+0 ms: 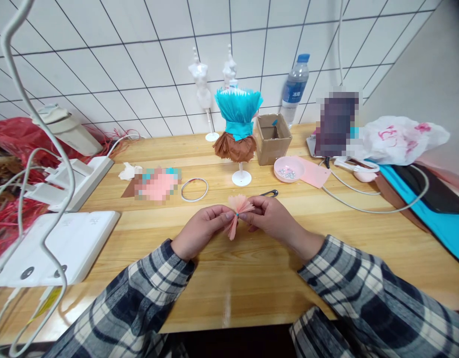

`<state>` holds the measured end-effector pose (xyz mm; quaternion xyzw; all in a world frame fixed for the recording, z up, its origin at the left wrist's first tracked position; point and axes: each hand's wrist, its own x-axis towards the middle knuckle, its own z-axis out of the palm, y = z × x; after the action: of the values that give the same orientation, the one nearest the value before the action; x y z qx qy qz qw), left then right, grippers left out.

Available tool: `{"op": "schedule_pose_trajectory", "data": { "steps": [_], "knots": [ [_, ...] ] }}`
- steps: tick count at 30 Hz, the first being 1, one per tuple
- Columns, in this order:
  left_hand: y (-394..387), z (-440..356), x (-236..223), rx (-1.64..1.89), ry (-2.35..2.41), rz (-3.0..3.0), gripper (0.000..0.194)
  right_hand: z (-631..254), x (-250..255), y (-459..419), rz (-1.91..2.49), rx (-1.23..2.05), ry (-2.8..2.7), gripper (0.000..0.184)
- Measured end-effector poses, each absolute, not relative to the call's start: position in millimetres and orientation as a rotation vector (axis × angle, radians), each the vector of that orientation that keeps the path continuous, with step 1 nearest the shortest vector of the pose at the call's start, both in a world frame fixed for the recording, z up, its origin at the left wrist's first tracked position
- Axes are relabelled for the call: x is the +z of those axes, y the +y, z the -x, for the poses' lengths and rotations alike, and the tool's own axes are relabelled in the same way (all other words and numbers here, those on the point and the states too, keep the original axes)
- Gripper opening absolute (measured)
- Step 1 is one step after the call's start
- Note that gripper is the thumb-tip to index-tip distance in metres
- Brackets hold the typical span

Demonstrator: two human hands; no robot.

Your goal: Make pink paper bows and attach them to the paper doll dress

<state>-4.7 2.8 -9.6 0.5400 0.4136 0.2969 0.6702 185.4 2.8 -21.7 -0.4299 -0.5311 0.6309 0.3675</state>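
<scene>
You pinch a thin pink pleated piece (pixel 240 203) between the thumb and fingers of both hands, left (pixel 207 221) and right (pixel 274 221). It is gathered at a narrow waist with a small blue-green spot, and its crinkled folds fan upward and, more narrowly, downward. Your fingertips meet close to that waist.

Below your hands, the smooth, grained wood of the tabletop (pixel 229 283) shows between your forearms, as far as its straight front edge.

Just beyond your left hand lies a thin, round pale ring (pixel 194 200); past it, farther left, sit pink sheets (pixel 160 184), blurred over. Just behind your right hand lies a dark metal tool (pixel 273 193), partly hidden by your fingers. Straight ahead stands a dress form (pixel 240 132) in frilled turquoise and gathered brown material, on a round white base. Beyond your right hand are a shallow pink bowl (pixel 294 162) of tiny shiny pieces, a flat pink card (pixel 317 174) and a square cardboard box (pixel 267 151). Well left of your left hand, a thick white cable (pixel 70 179) hangs over white power banks (pixel 91 233).
</scene>
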Motion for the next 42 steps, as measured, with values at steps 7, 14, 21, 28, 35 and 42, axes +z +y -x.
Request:
{"op": "schedule_pose_trajectory", "data": {
  "steps": [7,14,21,28,35,42],
  "knots": [
    [1.4,3.0,-9.2,0.733,1.113,-1.368,0.03,-179.3,-19.8,-2.3,1.138,1.53,-1.405,0.02],
    [3.9,3.6,-11.9,0.772,1.053,-1.292,0.026,-179.9,-20.0,-3.2,1.193,1.387,-1.367,0.034],
    [3.3,2.1,-13.7,0.762,1.022,-1.236,0.024,-178.7,-19.3,-2.8,1.269,1.215,-1.512,0.02],
    [1.2,-0.9,-14.6,0.839,1.183,-1.513,0.03,-179.0,-19.7,-1.8,1.316,1.19,-1.508,0.015],
    [-0.6,-2.2,-4.2,0.855,1.267,-1.769,0.02,-178.5,-18.2,-3.8,1.297,1.042,-1.573,0.008],
    [2.6,0.9,-10.6,0.851,1.3,-1.656,0.021,-176.7,-17.3,-5.4,1.204,1.177,-1.585,0.013]
  ]
}}
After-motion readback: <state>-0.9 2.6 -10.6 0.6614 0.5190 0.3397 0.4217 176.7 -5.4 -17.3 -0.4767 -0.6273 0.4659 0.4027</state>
